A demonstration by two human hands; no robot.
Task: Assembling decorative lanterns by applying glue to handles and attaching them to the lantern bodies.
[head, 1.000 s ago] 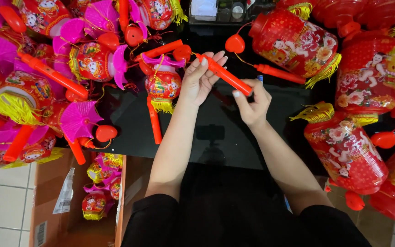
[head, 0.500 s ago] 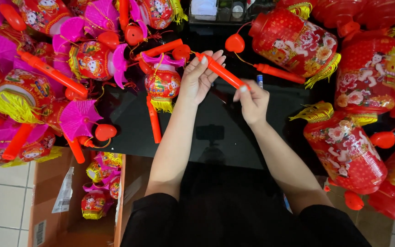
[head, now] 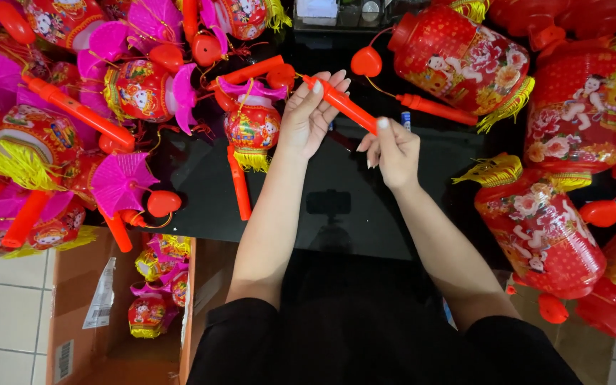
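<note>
1. Two hands are sharing one red stick point(head: 341, 104), a slim plastic rod lying at a slant above the black table point(head: 336, 178), its upper end towards the left, its lower end towards the right.
2. A thin yellow string is running from the stick's upper end to a small lantern point(head: 252, 127), red with a pink fan top and yellow fringe, which is hanging just left of the left hand.
3. Left hand point(head: 309, 114) is reaching forward, palm turned inward, fingers long and nearly straight, pinching the stick's upper part between thumb and fingertips.
4. Right hand point(head: 393, 151) is sitting lower and to the right, fingers curled, thumb and forefinger closing on the stick's lower end.
5. Both forearms are stretching up from the black sleeves at the bottom, angling towards each other so the hands are working close together over the table's middle.
6. Large red lanterns point(head: 465, 60) with flower prints and yellow tassels are crowding the right side.
7. Smaller pink-fanned lanterns point(head: 140, 89) with red sticks are piling up on the left.
8. Down at lower left, a cardboard box point(head: 69, 285) is holding a few more small lanterns.
</note>
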